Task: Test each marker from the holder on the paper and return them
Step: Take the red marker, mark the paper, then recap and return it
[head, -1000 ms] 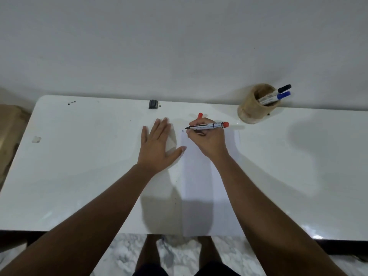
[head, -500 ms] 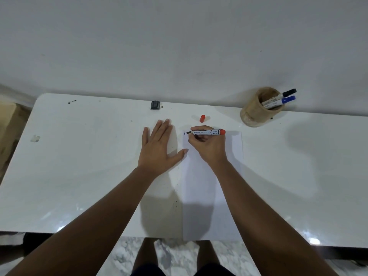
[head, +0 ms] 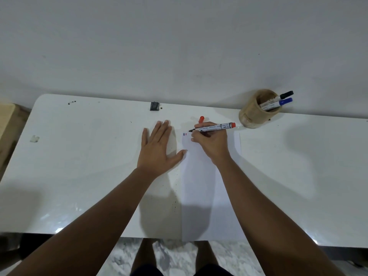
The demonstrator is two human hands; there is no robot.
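A red-ended marker (head: 214, 127) is gripped in the right hand (head: 211, 143), tip near small marks on the paper (head: 201, 176). The left hand (head: 157, 150) is laid flat, fingers spread, holding nothing. Tip contact cannot be made out.

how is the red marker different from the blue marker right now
The red marker is in the right hand, uncapped, lying nearly level with its tip over the paper. The blue marker stands capped in the holder, leaning right. Both have white barrels.
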